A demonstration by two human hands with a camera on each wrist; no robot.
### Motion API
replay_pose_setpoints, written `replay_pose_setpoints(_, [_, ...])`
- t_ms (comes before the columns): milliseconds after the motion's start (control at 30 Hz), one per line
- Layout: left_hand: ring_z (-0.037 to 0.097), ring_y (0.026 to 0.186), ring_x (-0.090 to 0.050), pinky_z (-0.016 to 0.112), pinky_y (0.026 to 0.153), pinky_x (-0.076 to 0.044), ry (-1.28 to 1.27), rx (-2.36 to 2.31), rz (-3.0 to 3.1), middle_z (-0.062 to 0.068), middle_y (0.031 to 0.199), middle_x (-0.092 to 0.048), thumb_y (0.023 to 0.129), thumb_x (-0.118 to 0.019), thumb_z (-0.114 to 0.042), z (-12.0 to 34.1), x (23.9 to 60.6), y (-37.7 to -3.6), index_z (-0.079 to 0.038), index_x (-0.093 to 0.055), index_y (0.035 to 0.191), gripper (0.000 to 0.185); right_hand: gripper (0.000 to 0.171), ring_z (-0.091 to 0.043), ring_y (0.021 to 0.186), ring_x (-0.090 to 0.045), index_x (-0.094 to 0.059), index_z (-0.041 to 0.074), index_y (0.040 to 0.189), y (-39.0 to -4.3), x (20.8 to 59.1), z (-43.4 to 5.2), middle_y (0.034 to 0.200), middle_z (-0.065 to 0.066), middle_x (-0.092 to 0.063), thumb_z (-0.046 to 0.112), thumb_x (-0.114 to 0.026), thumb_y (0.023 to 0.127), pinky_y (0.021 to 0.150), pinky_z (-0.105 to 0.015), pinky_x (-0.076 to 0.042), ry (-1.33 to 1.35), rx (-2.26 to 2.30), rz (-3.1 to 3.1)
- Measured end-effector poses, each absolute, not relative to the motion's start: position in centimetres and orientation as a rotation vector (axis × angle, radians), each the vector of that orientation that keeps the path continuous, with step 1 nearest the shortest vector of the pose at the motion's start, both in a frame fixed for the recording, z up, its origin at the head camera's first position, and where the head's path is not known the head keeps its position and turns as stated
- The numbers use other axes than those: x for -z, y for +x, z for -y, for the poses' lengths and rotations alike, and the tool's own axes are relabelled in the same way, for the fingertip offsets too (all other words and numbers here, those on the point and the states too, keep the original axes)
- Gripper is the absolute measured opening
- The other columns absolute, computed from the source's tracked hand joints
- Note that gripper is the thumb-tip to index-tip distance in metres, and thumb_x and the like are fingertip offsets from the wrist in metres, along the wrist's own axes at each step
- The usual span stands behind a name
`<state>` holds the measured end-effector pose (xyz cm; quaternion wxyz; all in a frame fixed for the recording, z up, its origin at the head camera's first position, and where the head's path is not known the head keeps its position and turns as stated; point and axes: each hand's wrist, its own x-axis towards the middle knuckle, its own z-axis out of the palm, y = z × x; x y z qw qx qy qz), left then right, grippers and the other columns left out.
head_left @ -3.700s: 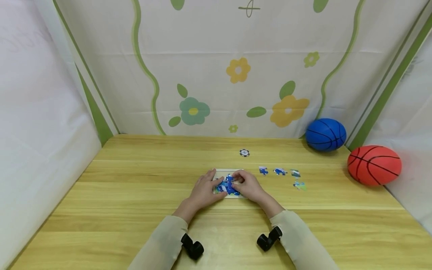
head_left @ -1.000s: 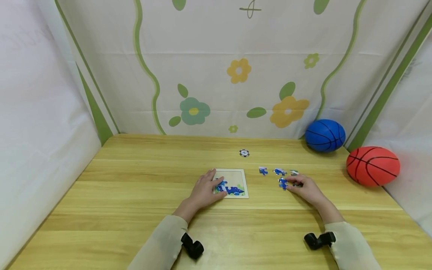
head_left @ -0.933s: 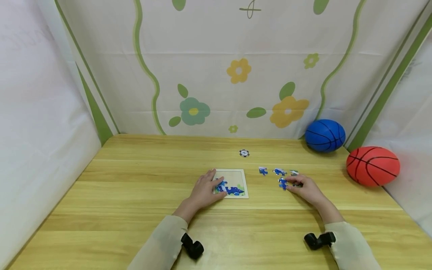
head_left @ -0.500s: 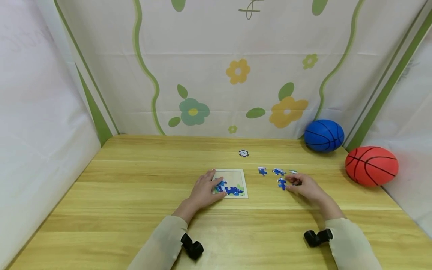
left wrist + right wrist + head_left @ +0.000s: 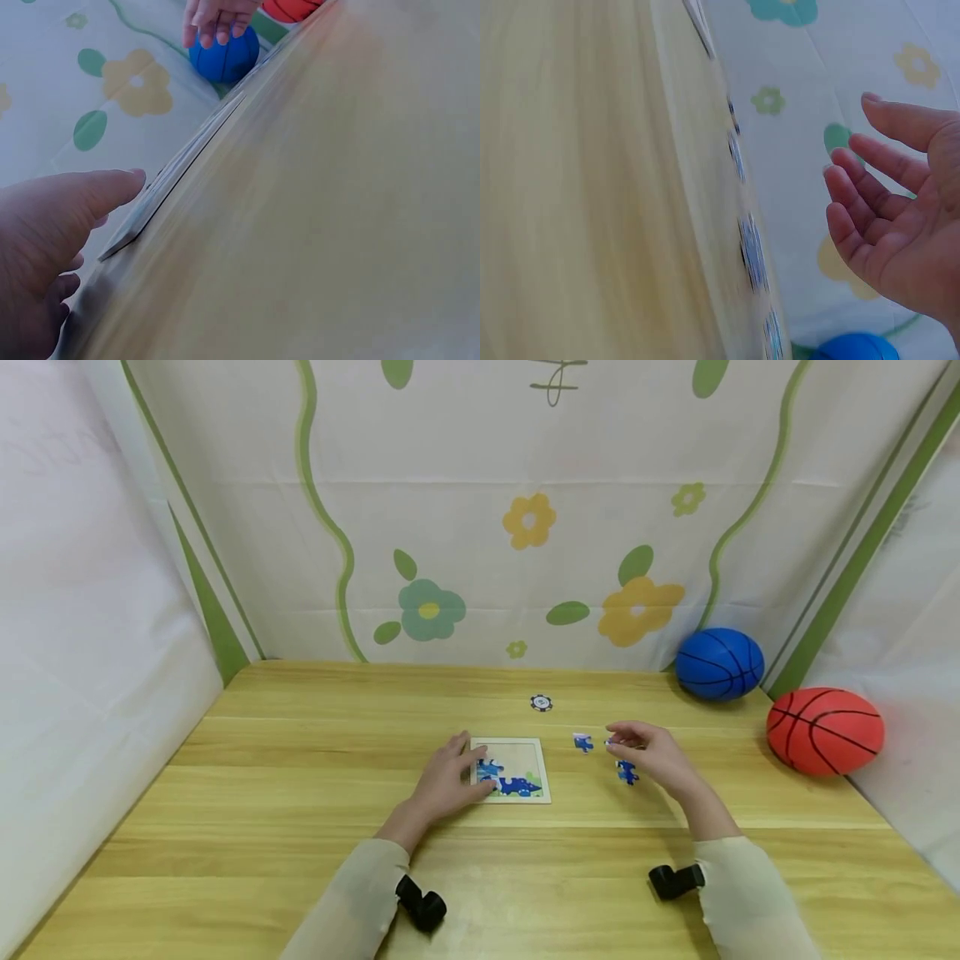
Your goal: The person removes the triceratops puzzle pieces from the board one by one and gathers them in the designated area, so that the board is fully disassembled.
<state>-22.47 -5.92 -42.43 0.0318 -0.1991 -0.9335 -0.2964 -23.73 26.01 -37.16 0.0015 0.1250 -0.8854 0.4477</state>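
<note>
A square jigsaw board (image 5: 517,755) with a pale rim lies in the middle of the table, and joined blue pieces (image 5: 519,787) fill its lower part. At its left edge is my left hand (image 5: 442,781), fingers extended, the thumb reaching over the pieces. My right hand (image 5: 656,760) is raised above the loose pieces; the right wrist view shows its fingers loosely bent with nothing between them. Below its fingertips lies a blue jigsaw piece (image 5: 627,772). Another jigsaw piece (image 5: 583,742) lies nearer the board. The right hand covers most of the other loose pieces in the head view.
Behind the board lies a black-and-white poker chip (image 5: 541,702). A blue ball (image 5: 720,664) and a red ball (image 5: 825,731) sit at the table's right end. A flower-patterned cloth (image 5: 450,527) hangs along the back edge.
The right hand carried a blue piece from the board to the loose pieces and let it go. It has since lifted and moved left. The left hand has shifted slightly left.
</note>
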Motion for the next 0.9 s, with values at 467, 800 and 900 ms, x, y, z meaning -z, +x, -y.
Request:
replay_pose_setpoints(467, [0.030, 0.127, -0.012, 0.045, 0.099, -0.013, -0.618, 0.838, 2.932, 0.018, 0.137, -0.022, 0.078, -0.055, -0.048, 6.8, 42.2, -22.6, -0.012, -0.045, 0.127, 0.062, 0.033, -0.019, 0.078, -0.052, -0.056, -0.003, 0.109, -24.7, 38.6, -16.7, 0.086, -0.005, -0.058, 0.014, -0.061, 0.081, 0.068, -0.029, -0.044, 0.611, -1.597, 2.777])
replay_pose_setpoints(800, [0.030, 0.127, -0.011, 0.046, 0.099, -0.012, -0.653, 0.810, 2.945, 0.018, 0.137, -0.022, 0.078, -0.054, -0.050, 7.0, 42.1, -22.8, -0.013, -0.043, 0.128, 0.064, 0.025, -0.017, 0.076, -0.052, -0.059, -0.002, 0.104, -24.8, 40.9, -12.9, 0.084, -0.003, -0.058, 0.006, -0.060, 0.080, 0.069, -0.029, -0.044, 0.657, -1.519, 2.792])
replay_pose_setpoints(900, [0.030, 0.127, -0.011, 0.046, 0.099, -0.012, -0.667, 0.804, 2.941, 0.018, 0.138, -0.022, 0.078, -0.054, -0.051, 7.1, 42.2, -22.9, -0.013, -0.043, 0.129, 0.064, 0.026, -0.014, 0.077, -0.050, -0.061, 0.001, 0.103, -24.8, 41.5, -12.6, 0.086, -0.001, -0.055, 0.007, -0.063, 0.078, 0.069, -0.028, -0.043, 0.629, -1.426, 2.806])
